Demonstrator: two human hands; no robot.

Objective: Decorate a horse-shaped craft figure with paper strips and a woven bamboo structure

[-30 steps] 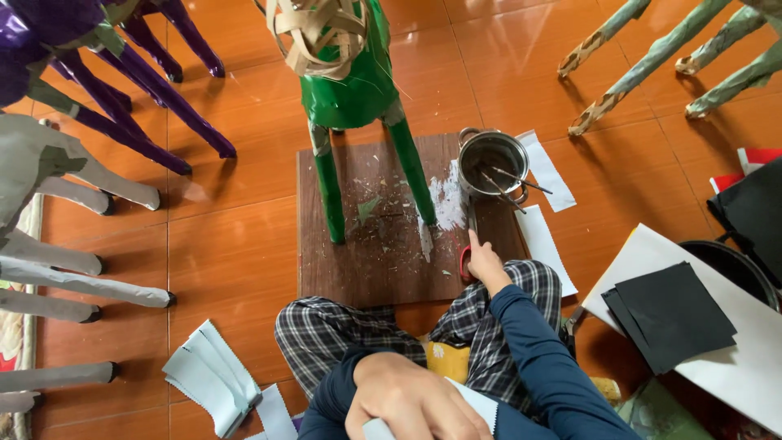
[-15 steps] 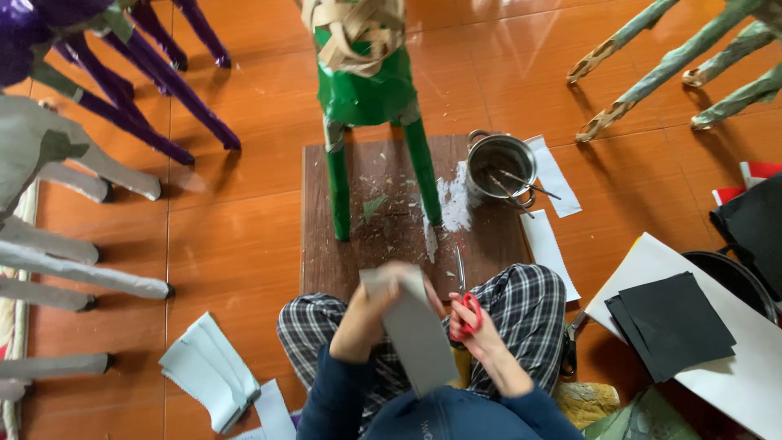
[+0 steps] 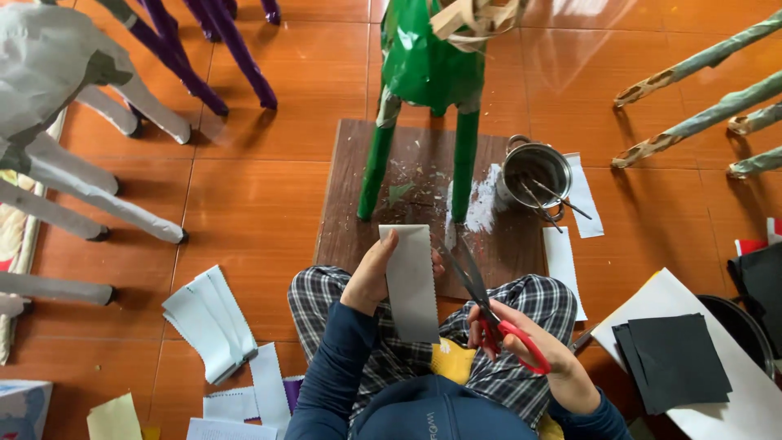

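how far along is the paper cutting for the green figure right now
Partly through, it seems. Done: cut white strips lie stacked on the floor, and the green figure is largely covered. In hand: the left hand holds up a grey paper strip; the right hand holds open red-handled scissors. Left: that strip looks uncut.

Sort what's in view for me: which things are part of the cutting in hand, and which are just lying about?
In hand:
left hand holding the grey paper strip
right hand holding the red-handled scissors

Lying about:
green figure
metal pot
brown board
white strips
black sheets
purple legs
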